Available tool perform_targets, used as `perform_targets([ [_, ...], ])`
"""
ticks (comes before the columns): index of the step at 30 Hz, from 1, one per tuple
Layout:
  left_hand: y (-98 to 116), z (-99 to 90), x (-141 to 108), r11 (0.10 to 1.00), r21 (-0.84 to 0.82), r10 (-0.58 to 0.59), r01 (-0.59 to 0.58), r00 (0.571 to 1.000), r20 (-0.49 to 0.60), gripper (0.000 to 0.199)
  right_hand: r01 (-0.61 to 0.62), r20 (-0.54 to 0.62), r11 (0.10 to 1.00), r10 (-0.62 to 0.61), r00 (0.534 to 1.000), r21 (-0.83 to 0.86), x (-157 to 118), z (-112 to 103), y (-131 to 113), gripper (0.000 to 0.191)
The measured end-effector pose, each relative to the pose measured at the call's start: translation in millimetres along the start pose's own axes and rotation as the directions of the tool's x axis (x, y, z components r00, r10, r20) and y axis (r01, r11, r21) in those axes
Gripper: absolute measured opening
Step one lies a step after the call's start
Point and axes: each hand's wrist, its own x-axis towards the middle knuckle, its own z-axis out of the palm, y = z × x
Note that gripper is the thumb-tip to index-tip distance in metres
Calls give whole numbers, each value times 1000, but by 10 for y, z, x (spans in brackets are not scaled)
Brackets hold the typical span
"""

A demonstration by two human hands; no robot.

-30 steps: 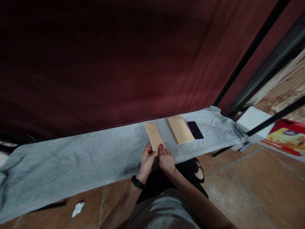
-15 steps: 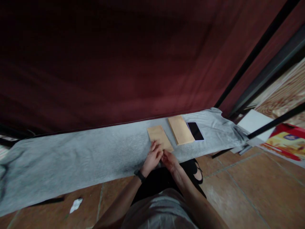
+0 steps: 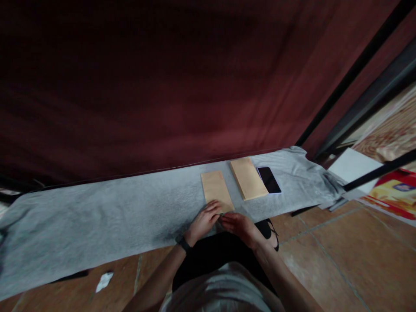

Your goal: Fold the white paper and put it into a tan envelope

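A flat tan paper envelope (image 3: pixel 215 185) lies on the grey cloth in front of me, its near end at the front edge. My left hand (image 3: pixel 203 220) wears a dark wristband and has its fingers bent together over that near end. My right hand (image 3: pixel 239 225) meets it from the other side, its fingers pressed together at the near edge of the envelope. Both sets of fingertips almost touch and cover that edge. Just right of the envelope rests a thick stack of similar tan envelopes (image 3: pixel 248 178), untouched by either hand.
Beside the stack lies a dark-screened phone (image 3: pixel 269 180). The grey cloth (image 3: pixel 107 216) covers a long narrow bench against a dark red curtain (image 3: pixel 182 108). At the right stand black poles and a red-yellow box (image 3: pixel 396 190). A white scrap (image 3: pixel 104 281) lies on the tiled floor.
Both hands have shifted slightly toward me, and the right hand has turned more sideways. The envelope lies a little straighter, with more of its surface uncovered. The stack and phone stay put.
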Motion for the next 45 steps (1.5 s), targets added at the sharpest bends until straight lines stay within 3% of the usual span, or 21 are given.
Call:
perform_targets([
  [2,19,7,-24,999,52,2,-2,1000,-1,37,24,-29,983,-30,999,-183,-58,-50,-26,43],
  [4,69,9,-53,992,125,-5,3,1000,12,41,167,-84,858,-236,968,-485,-68,-55,-28,43],
  [6,117,-3,-71,978,208,-39,34,999,18,43,281,6,561,-441,897,-779,-60,-27,2,42],
  [8,123,-20,-44,959,270,-89,90,996,-14,42,314,167,235,-489,856,-920,-58,13,64,46],
  [9,102,-23,-3,950,288,-108,116,993,-44,42,310,219,116,-483,848,-943,-63,32,101,50],
  [10,65,-19,62,945,300,-114,132,991,-74,42,297,245,36,-478,843,-954,-70,49,139,54],
  [12,-48,19,265,938,320,-99,134,988,-122,45,263,249,-41,-487,837,-964,-84,71,202,60],
  [15,-248,128,695,926,352,-91,137,985,-146,48,241,236,-57,-501,833,-969,-88,84,244,62],
  [19,-432,235,1219,901,378,-169,214,974,-150,51,202,186,-23,-511,839,-979,-69,97,226,58],
  [24,-518,214,1418,905,386,-162,179,984,-77,52,191,175,-16,-473,863,-982,-57,98,180,55],
  [29,-542,230,1210,915,402,-65,39,997,51,55,212,198,-25,-472,859,-977,-46,69,175,55],
  [34,-415,295,850,912,408,3,-35,997,77,55,271,229,10,-507,831,-962,-20,-7,214,57],
  [41,15,202,376,920,384,32,-77,992,122,55,425,284,201,-493,823,-882,-18,-281,113,50],
  [45,160,173,75,920,366,78,-139,981,176,53,377,184,321,-497,848,-869,66,-335,-31,39],
])
